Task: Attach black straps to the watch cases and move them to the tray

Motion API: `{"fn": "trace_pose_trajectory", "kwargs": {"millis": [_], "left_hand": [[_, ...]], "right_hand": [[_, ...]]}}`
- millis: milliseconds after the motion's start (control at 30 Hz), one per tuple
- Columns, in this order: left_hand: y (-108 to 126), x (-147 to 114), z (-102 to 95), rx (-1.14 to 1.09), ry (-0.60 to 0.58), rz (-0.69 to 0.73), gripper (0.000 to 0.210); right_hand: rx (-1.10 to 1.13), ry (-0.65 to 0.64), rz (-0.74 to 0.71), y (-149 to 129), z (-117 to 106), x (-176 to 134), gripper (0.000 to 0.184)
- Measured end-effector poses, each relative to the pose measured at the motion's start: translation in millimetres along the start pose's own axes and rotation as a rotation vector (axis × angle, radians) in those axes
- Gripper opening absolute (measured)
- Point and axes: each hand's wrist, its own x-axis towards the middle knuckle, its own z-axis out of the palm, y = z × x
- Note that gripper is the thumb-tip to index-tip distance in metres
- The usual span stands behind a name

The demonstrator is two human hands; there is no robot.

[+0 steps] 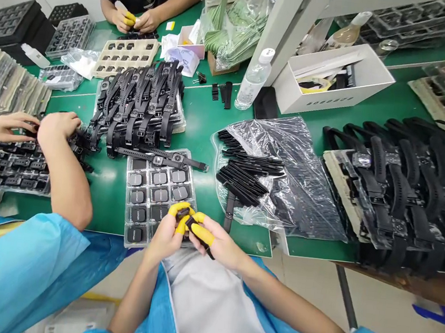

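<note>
The left hand [164, 235] pinches a dark piece [182, 214] between fingertips, beside a black strap [190, 223] gripped by the right hand [222, 246].

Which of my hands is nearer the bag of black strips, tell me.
Right. Your right hand is just off the near left corner of the bag; your left hand is farther left, at the near right corner of the tray.

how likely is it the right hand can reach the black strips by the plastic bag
Probably yes: the right hand is near the black strips, and nothing seems to stand between them, but it is busy holding a black piece.
</note>
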Motion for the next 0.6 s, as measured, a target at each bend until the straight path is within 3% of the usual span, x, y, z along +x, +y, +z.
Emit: {"fn": "trace_pose_trajectory", "kwargs": {"millis": [100,233,600], "left_hand": [[3,1,0.0,0.099,-0.025,0.180,0.048],[8,3,-8.4,0.156,-0.048,0.282,0.054],[3,-7,-1.4,0.198,0.036,0.271,0.041]], "right_hand": [[-0.009,-0.062,0.014,4,0,0,0.043],[-0.010,-0.117,0.066,-1,-8,-1,0.042],[0.145,-0.038,0.033,12,-6,2,0.037]]}}
